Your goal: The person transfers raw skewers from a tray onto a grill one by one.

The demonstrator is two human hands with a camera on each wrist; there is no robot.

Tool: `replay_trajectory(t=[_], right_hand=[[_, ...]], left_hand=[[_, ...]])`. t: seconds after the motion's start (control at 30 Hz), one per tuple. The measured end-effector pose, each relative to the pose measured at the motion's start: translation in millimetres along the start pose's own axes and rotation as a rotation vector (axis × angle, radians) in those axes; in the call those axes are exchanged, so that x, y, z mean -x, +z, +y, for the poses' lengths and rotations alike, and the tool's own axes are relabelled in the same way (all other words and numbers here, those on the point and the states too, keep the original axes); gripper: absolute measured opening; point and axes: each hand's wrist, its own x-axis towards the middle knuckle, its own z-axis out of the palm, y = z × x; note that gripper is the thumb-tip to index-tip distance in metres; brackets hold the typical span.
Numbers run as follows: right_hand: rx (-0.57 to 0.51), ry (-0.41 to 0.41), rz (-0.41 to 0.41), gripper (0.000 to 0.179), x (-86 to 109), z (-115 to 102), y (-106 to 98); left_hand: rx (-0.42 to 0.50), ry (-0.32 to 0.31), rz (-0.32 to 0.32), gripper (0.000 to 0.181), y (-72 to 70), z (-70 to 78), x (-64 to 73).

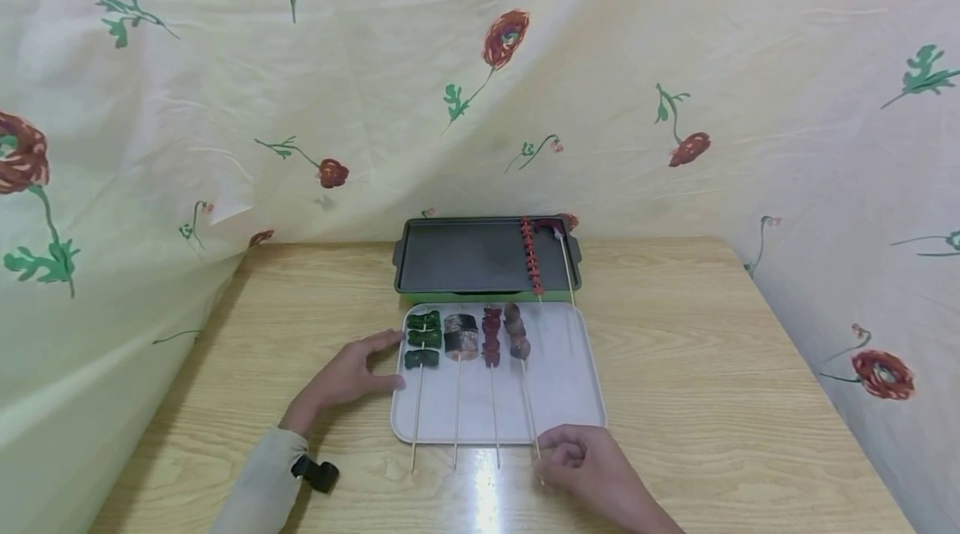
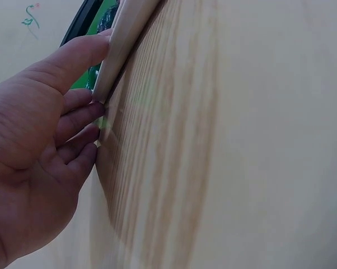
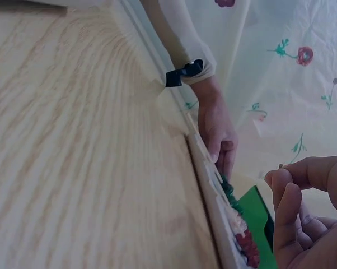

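My right hand pinches the lower end of the wooden stick of a skewer with brownish round pieces. That skewer lies over the white tray, its stick passing the front rim. At the tray's left rim, my left hand touches the edge with thumb and fingertips set apart. Left of the brown skewer on the tray are a dark red one, one with thick dark-skinned chunks and a green pepper-like one. In the right wrist view, the right fingers hide most of the stick.
Behind the tray stands a black griddle on a green base. At its right side lie a skewer of small red pieces and another skewer with a dark red end. Flowered cloth hangs behind the wooden table.
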Motion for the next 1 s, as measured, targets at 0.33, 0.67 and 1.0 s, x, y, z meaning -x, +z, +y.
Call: replay_trajectory(t=[0.33, 0.67, 1.0], right_hand=[[0.012, -0.060, -0.009, 0.030, 0.0, -16.3, -7.2], [0.025, -0.073, 0.015, 0.037, -8.6, -42.9, -26.6], [0.041, -0.118, 0.071, 0.036, -38.5, -65.2, -50.7]], left_hand=[[-0.014, -0.001, 0.004, 0.083, -0.1, -0.7, -0.4], [-0.008, 0.002, 0.002, 0.083, 0.3, -2.6, -1.3], [-0.002, 0.010, 0.000, 0.081, -0.4, -1.1, -0.2]])
